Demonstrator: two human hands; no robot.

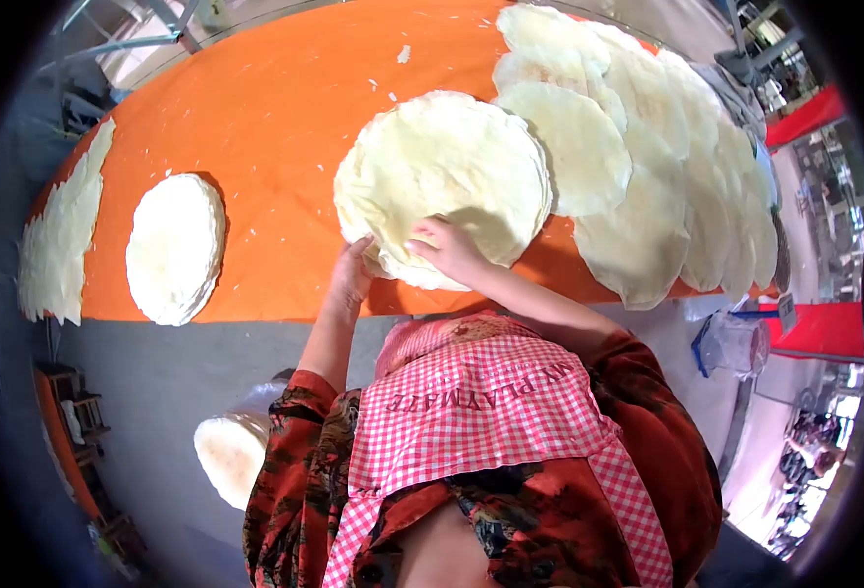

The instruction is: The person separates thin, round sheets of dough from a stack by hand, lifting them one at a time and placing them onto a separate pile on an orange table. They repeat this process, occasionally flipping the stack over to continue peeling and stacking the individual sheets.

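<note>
A large stack of thin round flatbreads lies on the orange cloth in front of me. My left hand is at the stack's near left edge, its fingers closed on the rim of the bread. Over the near part of the stack is my right hand, its fingers curled and touching or just above the top sheet. Whether a bit of bread is between those fingers is too small to tell. Overlapping flat sheets cover the right side of the table, and one borders the stack.
A smaller stack stands on the orange cloth to the left, with more sheets at the far left end. Below the table, another stack is near my left sleeve. A clear plastic bag hangs at the right.
</note>
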